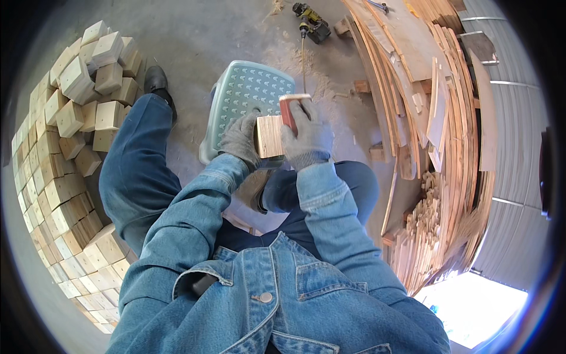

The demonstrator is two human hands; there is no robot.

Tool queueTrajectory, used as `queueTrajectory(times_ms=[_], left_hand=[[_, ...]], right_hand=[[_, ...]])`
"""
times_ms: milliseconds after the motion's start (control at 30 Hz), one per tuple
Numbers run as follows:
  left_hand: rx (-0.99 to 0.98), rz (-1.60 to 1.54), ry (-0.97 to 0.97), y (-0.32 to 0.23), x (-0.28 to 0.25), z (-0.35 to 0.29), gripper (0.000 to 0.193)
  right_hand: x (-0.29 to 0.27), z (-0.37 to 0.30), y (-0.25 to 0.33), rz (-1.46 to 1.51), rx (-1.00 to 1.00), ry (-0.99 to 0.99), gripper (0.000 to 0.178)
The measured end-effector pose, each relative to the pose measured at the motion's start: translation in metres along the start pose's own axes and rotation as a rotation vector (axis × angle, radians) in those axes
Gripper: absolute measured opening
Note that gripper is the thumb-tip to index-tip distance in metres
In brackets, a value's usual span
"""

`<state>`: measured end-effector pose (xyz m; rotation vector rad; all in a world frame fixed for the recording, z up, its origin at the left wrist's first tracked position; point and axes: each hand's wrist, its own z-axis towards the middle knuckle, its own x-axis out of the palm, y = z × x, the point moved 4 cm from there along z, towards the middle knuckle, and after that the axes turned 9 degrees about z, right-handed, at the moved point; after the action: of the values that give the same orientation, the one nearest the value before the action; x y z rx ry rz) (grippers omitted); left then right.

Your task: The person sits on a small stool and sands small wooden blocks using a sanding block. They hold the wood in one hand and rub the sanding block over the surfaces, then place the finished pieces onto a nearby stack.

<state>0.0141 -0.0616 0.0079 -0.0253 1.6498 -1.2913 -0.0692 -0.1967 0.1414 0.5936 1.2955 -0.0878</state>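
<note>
My left hand (240, 138), in a grey glove, is closed around the left side of a wooden block (270, 135) whose layered face is turned up. My right hand (311, 133), gloved in the same grey, grips a sanding block (287, 113) with a reddish-brown face and a pale edge. The sanding block is at the wooden block's upper right; whether they touch is hard to tell. Both hands are over the near right part of a pale blue-green plastic stool (253, 87), between my legs.
A stack of wooden blocks (62, 194) rises along the left, with several lying loosely on top. Beyond the stool, a yellow-and-black power drill (312, 25) with a long bit lies on the sawdust-strewn floor. Long boards (466, 118) and thin offcuts (415, 236) are piled at the right.
</note>
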Motion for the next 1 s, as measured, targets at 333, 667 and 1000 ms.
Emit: queueTrajectory(times_ms=[333,667,1000], left_hand=[[0.004,0.03,-0.022,0.0,0.0,-0.003,0.113],[0.005,0.007,-0.018,0.003,-0.004,0.0,0.108],[0.021,-0.011,-0.002,-0.005,-0.003,-0.001,0.106]], right_hand=[[-0.019,-0.08,0.006,-0.028,0.014,0.046,0.058],[-0.005,-0.028,0.001,0.089,-0.011,-0.012,0.06],[-0.006,-0.048,0.01,0.015,-0.084,-0.001,0.059]])
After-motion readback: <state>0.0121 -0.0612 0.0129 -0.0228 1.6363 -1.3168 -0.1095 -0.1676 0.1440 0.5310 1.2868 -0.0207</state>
